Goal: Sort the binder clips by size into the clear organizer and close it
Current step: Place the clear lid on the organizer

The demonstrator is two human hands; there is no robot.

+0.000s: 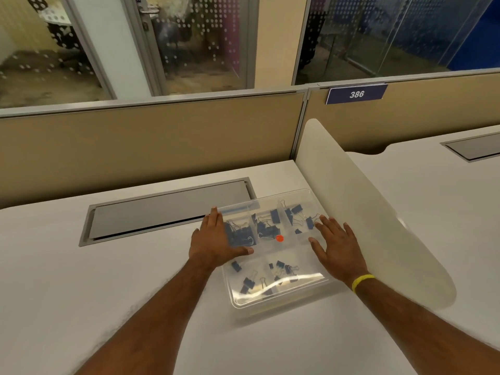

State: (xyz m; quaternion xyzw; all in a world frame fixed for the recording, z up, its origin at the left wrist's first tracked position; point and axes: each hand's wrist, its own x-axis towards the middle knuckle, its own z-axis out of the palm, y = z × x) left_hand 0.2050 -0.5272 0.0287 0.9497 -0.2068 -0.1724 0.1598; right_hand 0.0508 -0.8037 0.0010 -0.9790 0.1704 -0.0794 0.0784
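Note:
A clear plastic organizer lies on the white desk with its transparent lid down over the compartments. Blue binder clips show through the lid in several compartments, larger ones at the far side and smaller ones at the near side. A small orange dot sits on the lid's middle. My left hand lies flat on the lid's left edge, fingers straight, thumb stretched over the lid. Flat on the lid's right edge rests my right hand, with a yellow band at its wrist.
A white curved divider rises just right of the organizer. A grey cable hatch is set into the desk behind and to the left. A beige partition with a "386" sign closes the back. Another desk lies right.

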